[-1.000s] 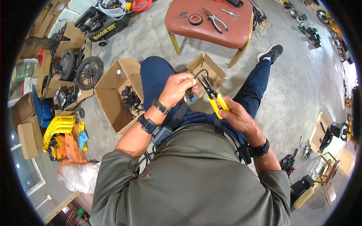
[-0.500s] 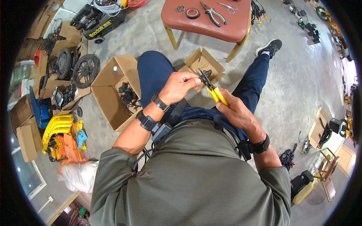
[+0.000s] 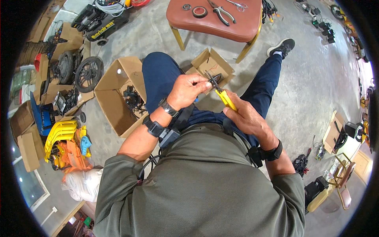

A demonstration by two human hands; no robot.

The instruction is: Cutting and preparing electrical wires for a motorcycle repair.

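My left hand (image 3: 186, 90) pinches a black cable (image 3: 217, 78) between thumb and fingers, just above my lap. My right hand (image 3: 244, 117) is closed on yellow-handled wire-stripping pliers (image 3: 225, 98). The pliers' dark jaws lie across the cable beside my left fingertips; whether they bite into it is too small to tell. Beyond my hands, a small open cardboard box (image 3: 222, 61) sits between my legs. My fingers partly hide the cable.
A larger box (image 3: 106, 94) of cables stands left. A red padded seat (image 3: 179, 19) ahead holds pliers, scissors and tape rolls. Wheels (image 3: 89, 73), a black compressor (image 3: 100, 31) and yellow panels (image 3: 59, 134) lie at left; electrical parts (image 3: 300, 166) lie at right.
The pliers' handles have come closer together, and their jaws have moved up over the cable. The cable's arched loop is no longer visible above my fingers. The whole view has shifted slightly.
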